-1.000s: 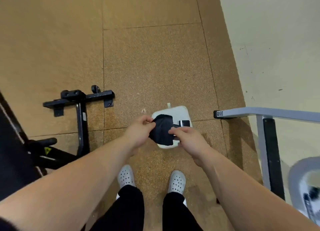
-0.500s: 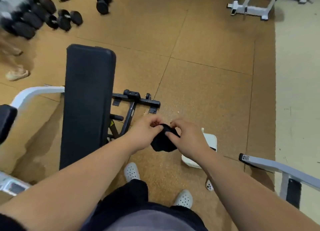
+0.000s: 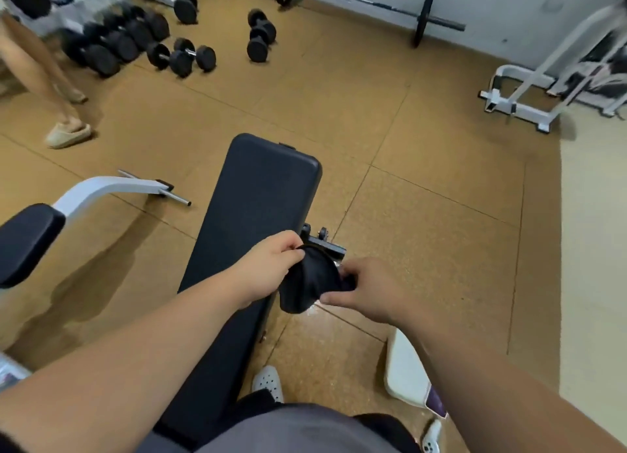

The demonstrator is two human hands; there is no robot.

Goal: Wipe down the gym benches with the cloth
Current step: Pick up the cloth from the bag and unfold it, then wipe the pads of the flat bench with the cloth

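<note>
A long black padded gym bench point(image 3: 261, 195) stretches away from me at centre. Both my hands hold a bunched black cloth point(image 3: 310, 284) in the air just off the bench's right edge. My left hand point(image 3: 268, 266) pinches the cloth's upper left rim and overlaps the bench pad. My right hand point(image 3: 369, 290) grips the cloth's right side with thumb and fingers. The cloth hangs above the bench's black metal foot bracket point(image 3: 325, 240), part of which it hides.
A second black pad on a white frame point(image 3: 27, 239) stands at left. Several dumbbells point(image 3: 179, 57) and a barbell point(image 3: 420, 16) lie at the back. Another person's legs point(image 3: 64, 127) are at far left. A white machine frame point(image 3: 522, 103) is at right; a white object point(image 3: 407, 371) lies by my feet.
The view has swung up and forward, so the bench now lies centred ahead. My hands have stayed on the cloth and pulled apart a little, spreading it.
</note>
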